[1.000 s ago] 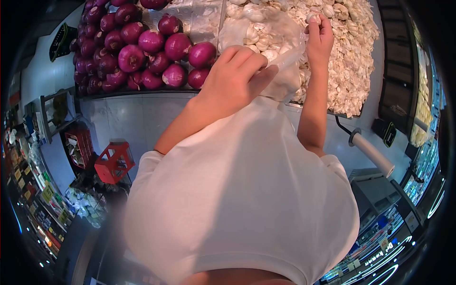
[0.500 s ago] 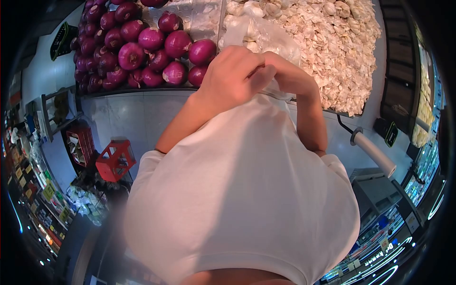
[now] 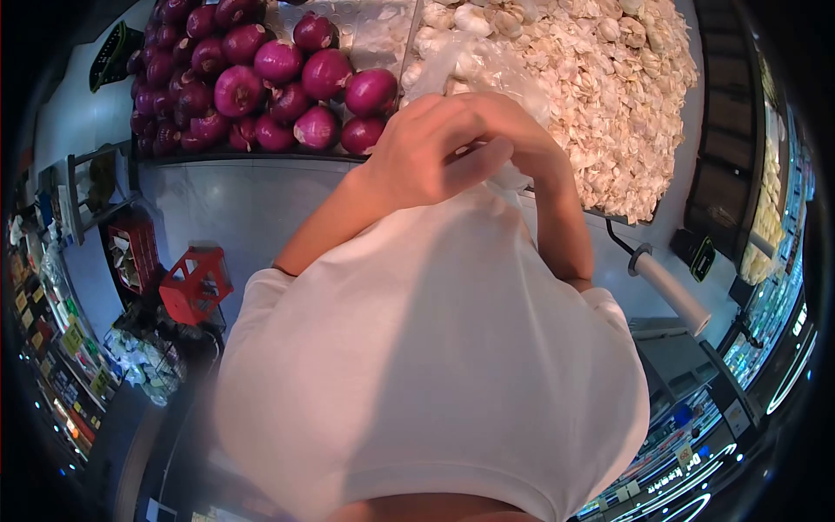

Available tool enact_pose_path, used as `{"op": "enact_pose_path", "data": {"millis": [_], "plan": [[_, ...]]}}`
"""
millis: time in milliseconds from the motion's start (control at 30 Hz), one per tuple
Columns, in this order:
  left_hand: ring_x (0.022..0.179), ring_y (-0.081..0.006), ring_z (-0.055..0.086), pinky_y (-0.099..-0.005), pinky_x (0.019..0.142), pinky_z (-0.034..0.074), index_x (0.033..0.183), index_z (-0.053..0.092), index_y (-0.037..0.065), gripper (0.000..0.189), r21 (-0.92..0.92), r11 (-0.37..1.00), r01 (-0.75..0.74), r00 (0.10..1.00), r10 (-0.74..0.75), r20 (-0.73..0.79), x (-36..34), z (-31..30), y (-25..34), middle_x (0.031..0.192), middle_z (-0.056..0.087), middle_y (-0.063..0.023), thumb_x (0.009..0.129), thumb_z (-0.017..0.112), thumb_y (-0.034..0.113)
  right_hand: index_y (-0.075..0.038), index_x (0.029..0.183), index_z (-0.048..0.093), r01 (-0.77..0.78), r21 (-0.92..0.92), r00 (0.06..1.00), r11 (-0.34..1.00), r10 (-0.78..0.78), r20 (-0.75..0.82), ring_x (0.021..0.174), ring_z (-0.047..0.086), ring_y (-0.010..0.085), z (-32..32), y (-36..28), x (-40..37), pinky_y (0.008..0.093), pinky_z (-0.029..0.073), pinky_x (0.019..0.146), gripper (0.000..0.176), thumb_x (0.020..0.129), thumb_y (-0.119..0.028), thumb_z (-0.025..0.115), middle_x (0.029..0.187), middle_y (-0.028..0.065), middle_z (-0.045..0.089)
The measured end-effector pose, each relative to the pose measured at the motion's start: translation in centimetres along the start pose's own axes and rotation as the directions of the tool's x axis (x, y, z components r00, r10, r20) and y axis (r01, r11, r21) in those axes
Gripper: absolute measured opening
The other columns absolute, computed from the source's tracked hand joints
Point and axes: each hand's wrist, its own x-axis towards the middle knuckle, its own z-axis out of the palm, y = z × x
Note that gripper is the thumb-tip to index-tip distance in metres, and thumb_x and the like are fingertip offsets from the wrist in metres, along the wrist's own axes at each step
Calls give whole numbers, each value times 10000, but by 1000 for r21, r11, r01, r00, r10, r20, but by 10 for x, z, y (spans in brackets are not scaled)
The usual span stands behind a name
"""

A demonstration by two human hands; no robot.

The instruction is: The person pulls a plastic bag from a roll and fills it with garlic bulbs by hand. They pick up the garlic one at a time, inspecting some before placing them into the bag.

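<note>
A clear plastic bag (image 3: 496, 71) with pale garlic bulbs showing through it lies at the left edge of the garlic display, just beyond my hands. My left hand (image 3: 422, 150) is curled at the bag's near end, its fingers pinched on the plastic. From the other side my right hand (image 3: 515, 126) meets it, fingers bent and closed on the same end. The two hands touch, and the fingertips between them are partly hidden. Some crumpled plastic (image 3: 511, 178) shows beneath them, against the white shirt (image 3: 470, 331).
Red onions (image 3: 239, 91) fill the display at the left. Loose garlic and skins (image 3: 609, 104) cover the right side. A roll (image 3: 670, 291) sticks out from the counter at the right. Red crates (image 3: 196, 285) stand low at the left. Shelves line both sides.
The view has shifted slightly. My right hand has arched higher over the bag's end, and the gap between the two hands looks different. Both hands remain together at the bag.
</note>
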Motion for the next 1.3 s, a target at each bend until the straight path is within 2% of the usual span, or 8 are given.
{"op": "enact_pose_path", "data": {"millis": [233, 333, 433, 533, 733, 833, 933, 1300], "plan": [[639, -175, 521, -313, 546, 382, 995, 753, 98, 334, -63, 993, 95, 995, -95, 5, -4, 0, -3, 810, 565, -10, 668, 786, 38, -35, 955, 736, -206, 9, 976, 979, 206, -76, 800, 635, 229, -13, -3, 12, 327, 498, 715, 225, 929, -254, 689, 898, 104, 701], [636, -167, 518, -306, 541, 381, 966, 740, 94, 325, -3, 1000, 17, 1000, -17, 11, 0, -4, -5, 814, 548, -9, 650, 780, 33, -46, 1032, 761, -153, 39, 866, 987, 153, -476, 804, 650, 224, -28, 8, 19, 327, 519, 743, 272, 945, -302, 733, 922, 100, 706], [634, -156, 511, -297, 535, 374, 929, 717, 83, 311, 32, 999, -39, 999, 39, -2, 2, -3, -6, 823, 540, -7, 625, 761, 34, -65, 1115, 757, -152, -374, 758, 915, -135, -638, 932, 670, 263, -62, 19, 39, 384, 542, 814, 298, 940, -307, 764, 1042, 116, 713], [632, -148, 504, -288, 533, 370, 903, 697, 77, 298, 36, 998, -58, 998, 59, -27, 4, -1, -8, 832, 548, -7, 611, 738, 35, -1, 1449, 516, -297, -692, 806, 658, -216, -551, 1390, 419, 467, -81, 21, 55, 516, 340, 1182, 609, 914, -198, 730, 1475, 271, 497], [661, -156, 541, -285, 559, 399, 883, 687, 76, 262, 50, 998, -48, 997, 51, -61, 4, 1, -7, 865, 592, -15, 627, 719, 34, 31, 1405, 545, -268, -855, 870, 445, -269, -413, 1360, 458, 461, -99, 100, 85, 520, 374, 1149, 532, 946, -206, 669, 1434, 292, 525], [689, -163, 568, -289, 576, 419, 882, 686, 77, 248, 96, 995, -35, 998, 41, -57, 2, -1, -7, 882, 609, -16, 639, 716, 33, 27, 1364, 575, -281, -767, 903, 576, -112, -415, 1345, 481, 444, -104, 105, 85, 503, 393, 1141, 482, 953, -210, 665, 1405, 278, 549], [709, -167, 586, -294, 584, 429, 892, 688, 79, 246, 112, 993, -22, 998, 29, -59, 0, -2, -7, 894, 620, -17, 654, 716, 25, -80, 1148, 769, -297, -806, 865, 513, -212, -454, 1070, 654, 298, -81, 88, 81, 411, 529, 905, 272, 970, -282, 730, 1124, 131, 714], [707, -179, 562, -322, 596, 404, 1007, 697, 76, 309, 133, 990, 46, 999, -49, 17, -1, 0, -6, 833, 559, -3, 704, 731, 26, -52, 1296, 595, -230, -839, 918, 493, -177, -355, 1216, 561, 393, -65, 65, 52, 470, 461, 1045, 593, 784, -189, 862, 1381, 180, 589]]}}
